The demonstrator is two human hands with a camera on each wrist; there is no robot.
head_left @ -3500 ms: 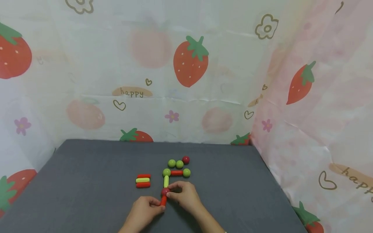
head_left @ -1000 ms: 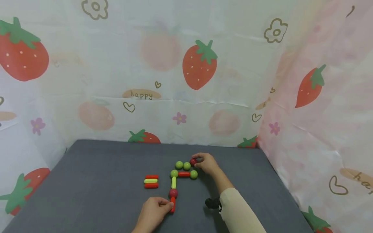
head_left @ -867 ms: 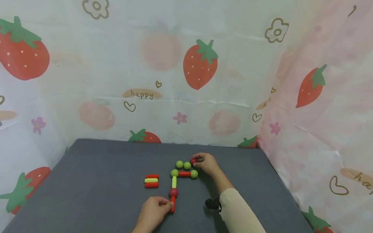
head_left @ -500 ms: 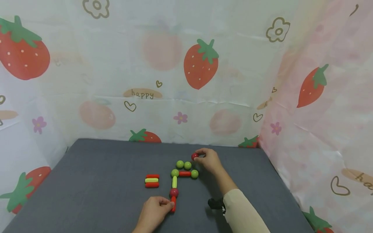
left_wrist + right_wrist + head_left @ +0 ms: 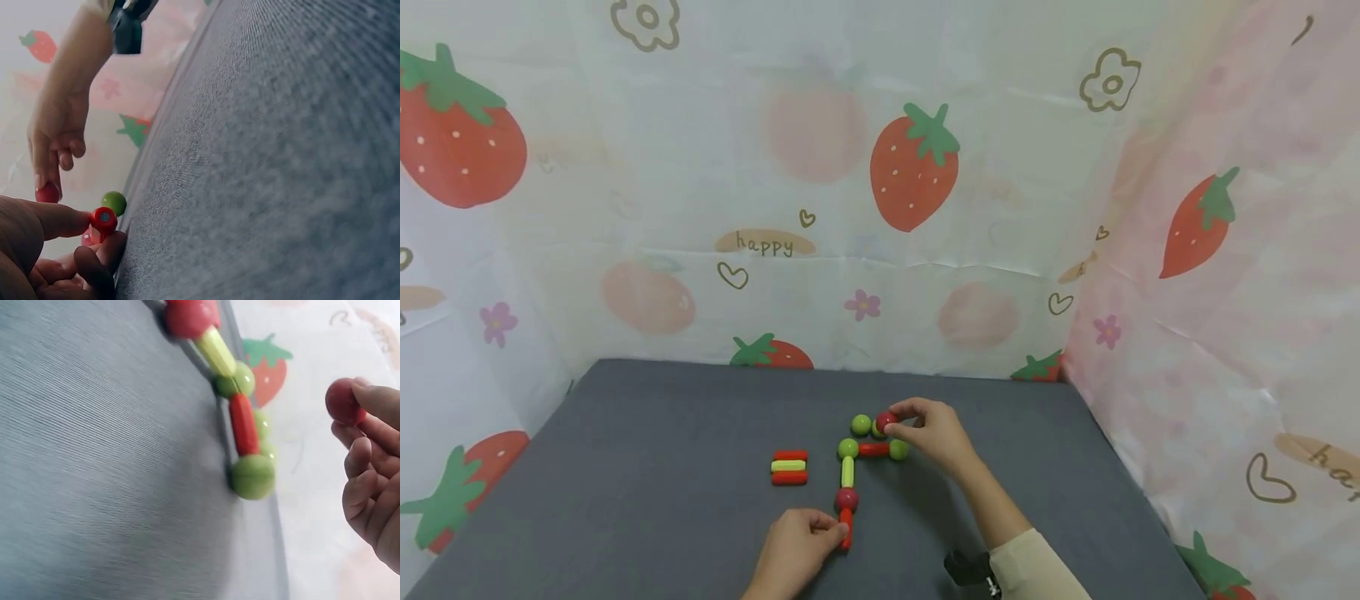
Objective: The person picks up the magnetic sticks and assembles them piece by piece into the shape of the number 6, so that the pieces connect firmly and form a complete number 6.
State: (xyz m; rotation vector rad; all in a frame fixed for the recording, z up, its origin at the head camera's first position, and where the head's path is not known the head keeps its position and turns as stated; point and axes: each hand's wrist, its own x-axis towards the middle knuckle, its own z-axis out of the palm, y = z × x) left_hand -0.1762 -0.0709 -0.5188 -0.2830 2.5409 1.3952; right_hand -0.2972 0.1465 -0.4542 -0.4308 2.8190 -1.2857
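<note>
My left hand [image 5: 797, 546] pinches the near red rod [image 5: 846, 529] of a joined chain on the table. From that rod the chain runs through a dark red ball [image 5: 846, 499], a yellow-green rod [image 5: 847, 472] and a green ball [image 5: 847, 449]. There it turns right along another red rod [image 5: 873, 449] to an end green ball [image 5: 898, 450]. Between thumb and fingers my right hand [image 5: 936, 433] holds a loose red ball [image 5: 344, 402], raised above the table. In the head view that ball overlaps one of two loose green balls [image 5: 861, 425] behind the chain.
Left of the chain lie two red rods [image 5: 789, 478] with a yellow-green rod [image 5: 788, 467] between them. Everything rests on a dark grey tabletop [image 5: 685, 500]. Strawberry-printed cloth [image 5: 913, 167] hangs behind and at the sides. A black device [image 5: 967, 568] sits at my right wrist.
My right hand left the chain, took the red ball from beside the loose green balls, lifted it and brought it back nearer. My left hand keeps hold of the near red rod.
</note>
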